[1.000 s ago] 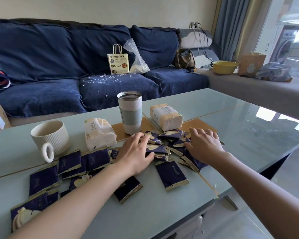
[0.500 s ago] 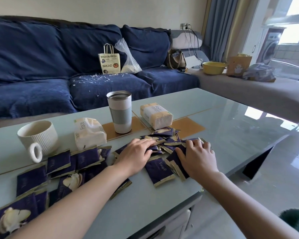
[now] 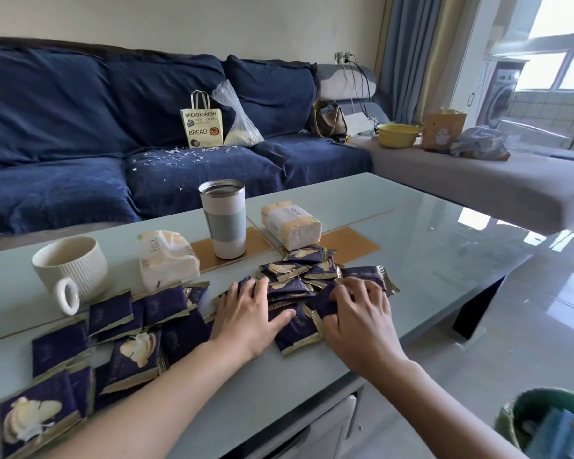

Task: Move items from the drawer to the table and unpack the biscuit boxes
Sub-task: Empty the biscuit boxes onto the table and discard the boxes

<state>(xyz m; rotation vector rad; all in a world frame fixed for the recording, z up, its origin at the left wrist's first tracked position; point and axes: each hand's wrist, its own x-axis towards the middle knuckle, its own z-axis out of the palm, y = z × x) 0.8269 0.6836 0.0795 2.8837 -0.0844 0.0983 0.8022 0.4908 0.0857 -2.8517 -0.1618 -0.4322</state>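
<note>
While I watch, both hands have drawn the biscuit packets (image 3: pixel 292 286) toward me on the worktop (image 3: pixel 411 226): left hand (image 3: pixel 246 313) flat and relaxed on them, right hand (image 3: pixel 358 313) curled, pinching one. Boxes look emptied. At ten o'clock the mug (image 3: pixel 70 266); at twelve, the tumbler (image 3: pixel 222 217), contents unseen.

A ribbed white ceramic mug (image 3: pixel 72 270), a grey steel tumbler (image 3: pixel 223 218) and two soft tissue packs (image 3: pixel 167 259) stand before a navy fabric sofa (image 3: pixel 80 134)
</note>
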